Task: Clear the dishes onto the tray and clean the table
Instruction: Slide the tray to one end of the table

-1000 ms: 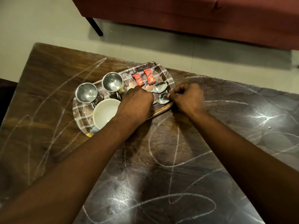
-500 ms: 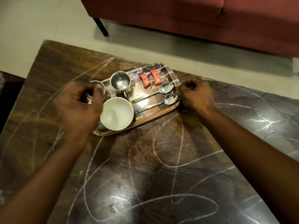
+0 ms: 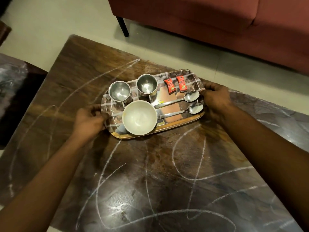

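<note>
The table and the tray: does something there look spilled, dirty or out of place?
Yes: white scribbled lines cover the dark table all around the tray, so it looks unclean. On the tray the cups, bowl, spoons and sachets lie in order; nothing is spilled.

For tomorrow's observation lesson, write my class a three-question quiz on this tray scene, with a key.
1. True or false: the left grip and the right grip each hold an end of the tray.
2. How many spoons lie on it?
3. Where do the sachets lie, relative to the cups? A inside; B beside; C beneath.
Key: 1 true; 2 two; 3 B.
</note>
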The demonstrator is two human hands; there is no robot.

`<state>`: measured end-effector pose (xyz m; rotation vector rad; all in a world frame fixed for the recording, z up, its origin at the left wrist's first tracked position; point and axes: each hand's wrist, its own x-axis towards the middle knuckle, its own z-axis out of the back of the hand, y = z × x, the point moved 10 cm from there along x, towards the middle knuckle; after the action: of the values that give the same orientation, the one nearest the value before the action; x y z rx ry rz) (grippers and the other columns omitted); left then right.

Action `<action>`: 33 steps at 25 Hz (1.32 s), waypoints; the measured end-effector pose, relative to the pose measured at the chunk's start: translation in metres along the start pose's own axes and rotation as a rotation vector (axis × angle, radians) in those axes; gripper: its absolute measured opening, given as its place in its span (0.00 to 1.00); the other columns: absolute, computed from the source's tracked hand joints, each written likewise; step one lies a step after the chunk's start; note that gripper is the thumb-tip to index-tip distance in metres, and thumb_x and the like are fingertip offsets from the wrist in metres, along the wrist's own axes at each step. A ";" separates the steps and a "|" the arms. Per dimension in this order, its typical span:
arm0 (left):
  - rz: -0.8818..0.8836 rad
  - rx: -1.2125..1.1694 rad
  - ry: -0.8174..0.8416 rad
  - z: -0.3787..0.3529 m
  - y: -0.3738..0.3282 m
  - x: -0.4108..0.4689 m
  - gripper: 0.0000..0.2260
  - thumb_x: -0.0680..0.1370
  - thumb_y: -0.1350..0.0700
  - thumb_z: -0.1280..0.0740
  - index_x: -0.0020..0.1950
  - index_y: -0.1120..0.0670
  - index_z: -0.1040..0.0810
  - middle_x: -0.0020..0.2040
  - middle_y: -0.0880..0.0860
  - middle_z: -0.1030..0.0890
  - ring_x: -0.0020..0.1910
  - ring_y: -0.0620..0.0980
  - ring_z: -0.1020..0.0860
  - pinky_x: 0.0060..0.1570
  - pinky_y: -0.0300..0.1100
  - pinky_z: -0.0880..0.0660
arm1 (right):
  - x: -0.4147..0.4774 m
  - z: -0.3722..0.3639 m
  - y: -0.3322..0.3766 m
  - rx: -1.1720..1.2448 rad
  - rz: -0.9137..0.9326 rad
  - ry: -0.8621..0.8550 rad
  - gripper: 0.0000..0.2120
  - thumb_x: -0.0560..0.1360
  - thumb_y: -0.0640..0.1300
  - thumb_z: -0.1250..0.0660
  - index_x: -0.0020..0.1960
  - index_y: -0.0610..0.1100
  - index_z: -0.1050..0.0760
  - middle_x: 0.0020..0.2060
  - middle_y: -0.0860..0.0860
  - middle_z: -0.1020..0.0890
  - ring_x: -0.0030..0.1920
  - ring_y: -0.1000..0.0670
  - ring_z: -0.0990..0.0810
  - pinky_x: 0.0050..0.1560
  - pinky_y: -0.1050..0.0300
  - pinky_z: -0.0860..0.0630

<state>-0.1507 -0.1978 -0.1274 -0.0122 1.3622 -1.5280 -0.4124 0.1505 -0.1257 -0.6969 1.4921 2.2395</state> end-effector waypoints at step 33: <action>-0.338 -0.003 0.068 0.269 -0.259 -0.272 0.12 0.76 0.71 0.26 0.57 0.61 0.13 0.49 0.66 0.14 0.38 0.56 0.17 0.35 0.41 0.17 | -0.383 0.115 0.187 0.170 0.214 0.088 0.07 0.80 0.37 0.27 0.58 0.41 0.16 0.47 0.45 0.10 0.41 0.53 0.12 0.39 0.59 0.18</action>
<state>-0.0355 -0.2578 0.3163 -0.2033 1.4705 -1.8192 -0.2254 0.1772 0.2735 -0.6167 1.8537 2.2219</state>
